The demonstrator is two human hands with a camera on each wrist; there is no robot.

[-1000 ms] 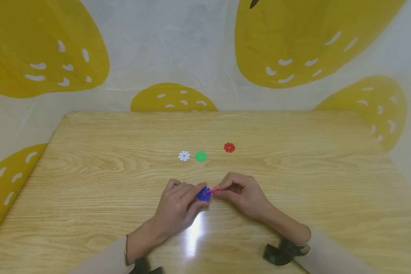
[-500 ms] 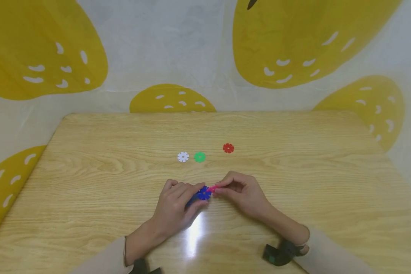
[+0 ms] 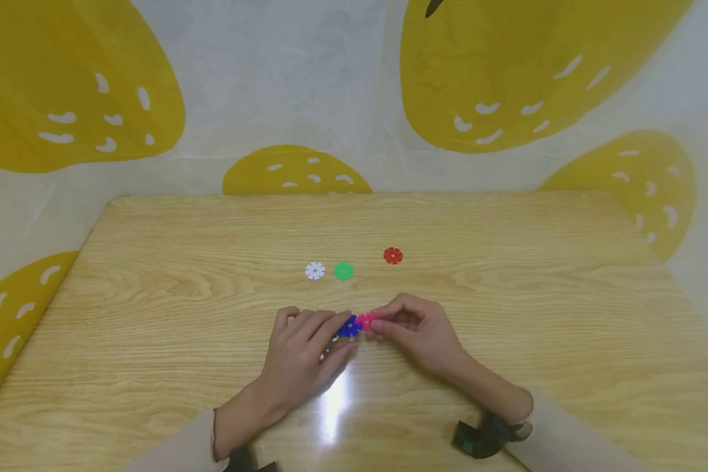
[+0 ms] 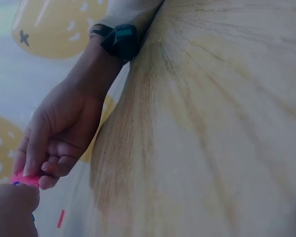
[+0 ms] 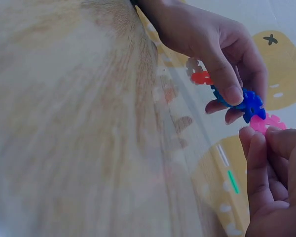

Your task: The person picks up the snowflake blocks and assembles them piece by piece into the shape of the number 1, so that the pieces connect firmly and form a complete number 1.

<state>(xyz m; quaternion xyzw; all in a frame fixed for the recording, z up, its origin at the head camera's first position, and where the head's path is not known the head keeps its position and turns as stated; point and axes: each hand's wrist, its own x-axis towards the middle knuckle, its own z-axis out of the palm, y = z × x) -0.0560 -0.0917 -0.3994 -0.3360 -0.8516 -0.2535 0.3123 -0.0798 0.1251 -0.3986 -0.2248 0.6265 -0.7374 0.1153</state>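
My left hand (image 3: 299,351) grips a short chain of notched plastic discs between thumb and fingers. In the right wrist view the chain runs from a whitish disc (image 5: 193,65) through an orange disc (image 5: 201,78) and a lighter blue disc (image 5: 220,96) to a dark blue disc (image 5: 253,105). The thumb covers part of the lighter blue one. My right hand (image 3: 423,335) pinches a pink notched disc (image 5: 275,123), whose edge meets the dark blue disc's edge, the two slots lined up there. Both hands are close together over the front middle of the table.
Beyond the hands, a white disc (image 3: 315,271), a green disc (image 3: 343,271) and a red disc (image 3: 393,255) lie flat on the wooden table (image 3: 183,262). A curtain (image 3: 307,78) with yellow fruit shapes hangs behind the table's far edge.
The pink disc has turned from edge-on to showing its face beside the dark blue disc. The left hand has tilted slightly, and a whitish bit of the chain now shows under its fingers.
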